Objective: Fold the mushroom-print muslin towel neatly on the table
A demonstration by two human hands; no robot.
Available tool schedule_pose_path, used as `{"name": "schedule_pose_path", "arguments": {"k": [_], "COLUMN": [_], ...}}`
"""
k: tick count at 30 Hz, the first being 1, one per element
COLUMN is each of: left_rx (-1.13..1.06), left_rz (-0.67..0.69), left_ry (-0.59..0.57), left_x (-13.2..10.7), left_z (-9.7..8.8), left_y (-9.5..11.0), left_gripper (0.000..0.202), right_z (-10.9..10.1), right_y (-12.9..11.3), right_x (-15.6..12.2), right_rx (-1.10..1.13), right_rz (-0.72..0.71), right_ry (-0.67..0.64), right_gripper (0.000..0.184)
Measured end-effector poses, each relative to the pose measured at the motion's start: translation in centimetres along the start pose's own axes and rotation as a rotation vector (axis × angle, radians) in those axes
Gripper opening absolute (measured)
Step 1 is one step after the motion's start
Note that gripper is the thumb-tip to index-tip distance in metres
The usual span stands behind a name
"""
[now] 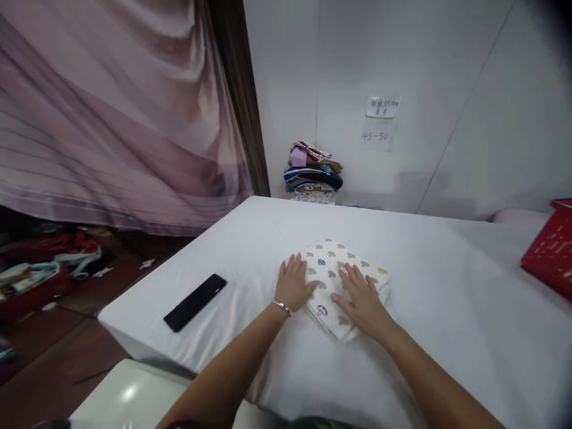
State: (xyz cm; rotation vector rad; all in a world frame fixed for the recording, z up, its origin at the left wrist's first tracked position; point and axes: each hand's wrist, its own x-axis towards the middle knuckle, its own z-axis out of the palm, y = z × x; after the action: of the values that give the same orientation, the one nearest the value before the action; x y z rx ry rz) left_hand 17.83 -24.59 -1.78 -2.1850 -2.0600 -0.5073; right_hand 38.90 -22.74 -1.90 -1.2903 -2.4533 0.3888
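A folded white cloth with small grey and coloured prints lies on the white table in front of me. My left hand rests flat on the cloth's left edge, fingers stretched out, a thin bracelet on the wrist. My right hand lies flat on top of the cloth toward its near right side, fingers spread. Neither hand holds anything.
A black phone lies on the table to the left of my hands. A stack of folded clothes stands at the far edge by the wall. A red basket is at the right edge. A pink curtain hangs left, with clutter on the floor.
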Motion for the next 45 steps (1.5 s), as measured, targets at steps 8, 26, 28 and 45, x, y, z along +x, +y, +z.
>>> {"name": "schedule_pose_path", "arguments": {"k": [8, 26, 28, 45], "left_rx": [-0.011, -0.430, -0.467, -0.975], "left_rz": [-0.069, -0.399, -0.393, -0.317], "left_ry": [-0.001, -0.435, -0.478, -0.130], "left_x": [-0.7, 6.6, 6.9, 12.6], "left_z": [3.2, -0.1, -0.3, -3.7], "left_y": [-2.4, -7.1, -7.3, -10.2], "left_gripper": [0.061, 0.044, 0.035, 0.046], "right_z": [2.4, -5.4, -5.6, -21.0], "right_y": [2.2, 11.1, 11.3, 0.4], "right_x": [-1.0, 8.5, 8.8, 13.1], "right_rx": [-0.162, 0.292, 0.426, -0.055], "right_rz": [0.044, 0.505, 0.535, 0.058], "right_ry": [-0.038, -0.530, -0.618, -0.068], "right_gripper": [0.067, 0.079, 0.079, 0.035]}}
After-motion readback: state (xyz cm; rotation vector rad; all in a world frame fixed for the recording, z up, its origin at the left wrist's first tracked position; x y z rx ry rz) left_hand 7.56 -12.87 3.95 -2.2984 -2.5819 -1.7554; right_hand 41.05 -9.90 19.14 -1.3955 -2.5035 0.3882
